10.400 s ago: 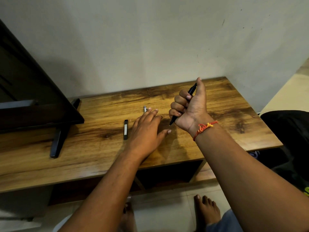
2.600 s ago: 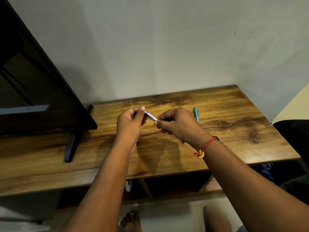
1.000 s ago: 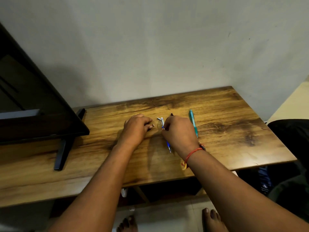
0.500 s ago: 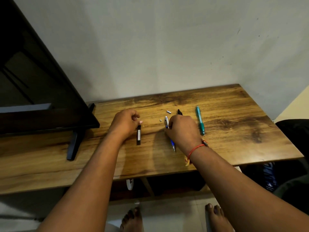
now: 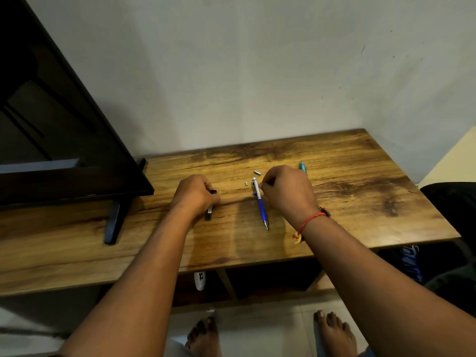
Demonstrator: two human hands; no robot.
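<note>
My left hand point(image 5: 195, 195) curls round a small black case point(image 5: 209, 213) that lies on the wooden table point(image 5: 360, 202); only the case's two ends show. My right hand point(image 5: 287, 191) rests on the table with curled fingers, its fingertips beside the white upper end of a blue mechanical pencil point(image 5: 261, 206). Whether those fingers hold anything is hidden. A small metal cap point(image 5: 256, 172) and a tinier piece point(image 5: 246, 183) lie just beyond the pencil. The tip of a teal pen point(image 5: 302, 166) peeks out behind my right hand.
A black TV point(image 5: 51, 155) on a slanted foot point(image 5: 116, 220) fills the table's left part. A grey wall stands right behind the table. Below the front edge are open shelves and my bare feet point(image 5: 332, 331) on the tiled floor. A dark seat point(image 5: 453, 207) is at the right.
My left hand has closed over the black case, which earlier lay beside it. My right hand has slid slightly forward and now covers the black pen whose tip showed before.
</note>
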